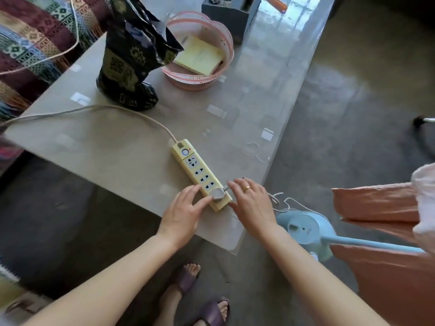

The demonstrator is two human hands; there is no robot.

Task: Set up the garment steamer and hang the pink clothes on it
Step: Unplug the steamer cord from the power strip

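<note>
Yellow plastic marks out the power strip (pixel 201 174), which lies slantwise near the front edge of a glossy grey table (pixel 113 151), its cord running off to the left. A grey plug (pixel 217 194) sits in the socket at the near end of the strip, and its wire trails off the table's edge towards the pale blue steamer base (pixel 306 228) standing on the floor just right of the table. The left hand (pixel 182 214) rests against the near end of the strip, fingers loosely extended and thumb touching the plug, not curled round anything. The right hand (pixel 250 202), wearing a gold ring, lies flat beside the strip's end with fingers spread and straight, its fingertips near the plug's wire. A blue pole (pixel 374 245) slants from the base to the right, and pink cloth (pixel 381 267) hangs across it at the right edge of view, close to the steamer. Farther back on the table stand a black foil bag (pixel 134 55) and a pink basket (pixel 211 74) holding a yellow pad (pixel 200 55). Two feet in purple sandals (pixel 200 300) show below.
</note>
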